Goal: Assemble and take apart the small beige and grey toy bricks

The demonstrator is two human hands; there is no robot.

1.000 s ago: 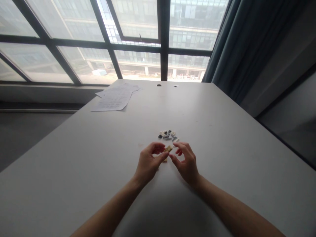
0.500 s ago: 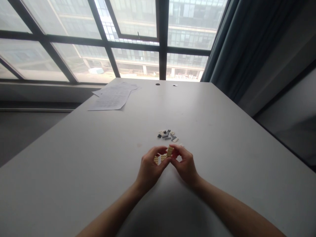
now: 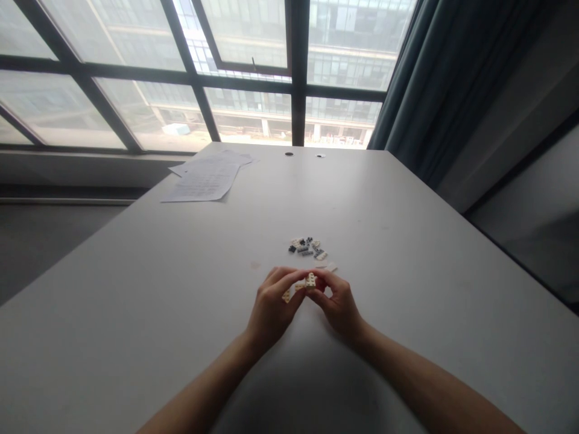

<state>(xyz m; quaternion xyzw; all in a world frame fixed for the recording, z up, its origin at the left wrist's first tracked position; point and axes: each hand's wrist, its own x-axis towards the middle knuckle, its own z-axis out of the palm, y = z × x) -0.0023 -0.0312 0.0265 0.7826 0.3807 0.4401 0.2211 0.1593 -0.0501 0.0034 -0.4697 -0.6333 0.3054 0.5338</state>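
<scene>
Between my two hands, just above the white table, is a small cream building brick (image 3: 310,282) with studs showing. My left hand (image 3: 277,299) is closed, its thumb and fingertips pinching the brick from the left. From the other side, the fingertips of my right hand (image 3: 335,296) grip the same brick. Under and behind my left fingers, tan studded pieces (image 3: 286,295) show in part; whether they lie on the table or are held I cannot tell. A thin whitish flat piece (image 3: 332,267) lies just beyond my right hand.
Farther out, a small pile of grey, black and cream brick pieces (image 3: 307,248) lies on the white table (image 3: 149,289). Printed paper sheets (image 3: 203,178) rest at the far left. Two round holes sit near the back edge, below the window. A dark curtain (image 3: 420,90) hangs at right.
The held brick has been turned, so its studs now face differently and it looks shorter. My left fingers have closed in over it, covering more of the tan pieces.
</scene>
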